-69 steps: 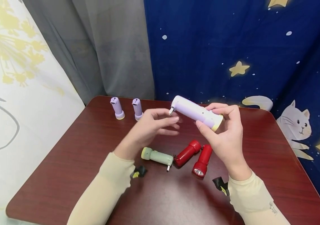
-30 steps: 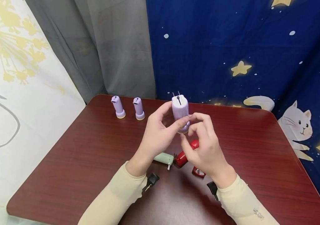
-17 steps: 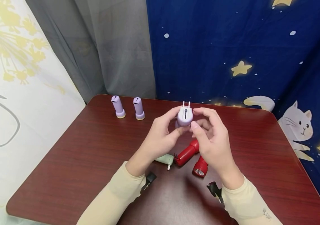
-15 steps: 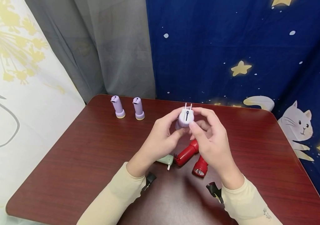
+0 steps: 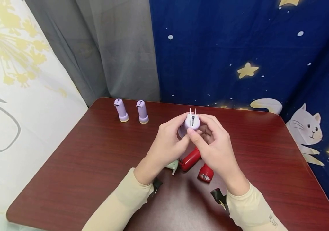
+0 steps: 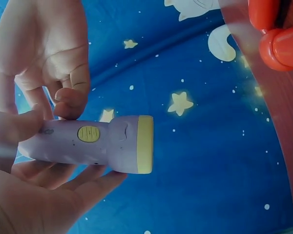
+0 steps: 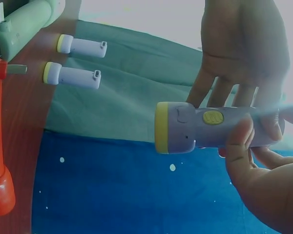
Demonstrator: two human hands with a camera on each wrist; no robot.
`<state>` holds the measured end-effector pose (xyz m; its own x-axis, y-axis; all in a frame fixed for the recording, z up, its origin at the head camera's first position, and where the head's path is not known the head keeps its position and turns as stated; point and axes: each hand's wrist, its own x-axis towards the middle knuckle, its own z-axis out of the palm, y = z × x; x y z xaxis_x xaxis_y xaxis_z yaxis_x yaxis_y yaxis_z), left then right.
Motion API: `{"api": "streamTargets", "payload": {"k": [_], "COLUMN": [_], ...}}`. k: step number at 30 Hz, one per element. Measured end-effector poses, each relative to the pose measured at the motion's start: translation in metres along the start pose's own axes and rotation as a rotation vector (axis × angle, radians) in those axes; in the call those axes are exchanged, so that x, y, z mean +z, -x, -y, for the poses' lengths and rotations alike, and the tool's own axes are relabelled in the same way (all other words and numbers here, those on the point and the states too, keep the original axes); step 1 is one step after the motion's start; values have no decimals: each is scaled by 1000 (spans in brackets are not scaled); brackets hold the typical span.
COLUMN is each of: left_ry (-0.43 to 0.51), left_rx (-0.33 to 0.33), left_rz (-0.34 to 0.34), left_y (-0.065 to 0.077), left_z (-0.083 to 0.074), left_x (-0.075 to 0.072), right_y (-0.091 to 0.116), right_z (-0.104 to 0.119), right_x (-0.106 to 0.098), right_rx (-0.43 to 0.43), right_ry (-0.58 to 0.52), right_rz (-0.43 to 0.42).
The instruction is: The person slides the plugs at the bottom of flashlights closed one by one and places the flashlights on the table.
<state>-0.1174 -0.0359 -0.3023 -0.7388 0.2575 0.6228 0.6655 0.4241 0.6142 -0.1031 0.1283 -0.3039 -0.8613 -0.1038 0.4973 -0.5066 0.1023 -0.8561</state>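
Note:
A lilac flashlight [image 5: 192, 125] with a folding plug is held up between both hands, its plug end facing me and two metal prongs [image 5: 192, 111] standing out. My left hand [image 5: 167, 141] grips the body, thumb on one side and fingers behind. With thumb and curled fingers, my right hand [image 5: 215, 142] holds the plug end from the other side. The left wrist view shows the yellow switch [image 6: 89, 133] and yellow lens ring [image 6: 145, 145], which the head view hides. Both fingers and thumb overlap the body in the right wrist view.
Two lilac flashlights [image 5: 121, 110] [image 5: 142, 112] stand upright on their lens ends at the back left of the dark red table [image 5: 80, 166]. Below the hands lie a pale green flashlight [image 5: 172, 165], partly hidden, and two red flashlights [image 5: 190, 159] [image 5: 206, 173].
The flashlight was in the right hand alone, tilted sideways; the left hand took hold and its plug end turned toward me. Lately both hands moved slightly lower and the right thumb shifted left.

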Motion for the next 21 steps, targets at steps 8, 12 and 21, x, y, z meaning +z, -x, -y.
{"api": "streamTargets", "payload": {"k": [8, 12, 21], "left_ry": [26, 38, 21], "left_rx": [24, 29, 75], "left_rz": [7, 20, -17], "left_y": [1, 3, 5], "left_z": [4, 4, 1], "left_x": [4, 7, 11], "right_y": [-1, 0, 0], "right_z": [7, 12, 18], "right_x": [-6, -9, -7], "right_rx": [158, 226, 313], "right_ry": [82, 120, 37], "right_rz": [8, -13, -51]}}
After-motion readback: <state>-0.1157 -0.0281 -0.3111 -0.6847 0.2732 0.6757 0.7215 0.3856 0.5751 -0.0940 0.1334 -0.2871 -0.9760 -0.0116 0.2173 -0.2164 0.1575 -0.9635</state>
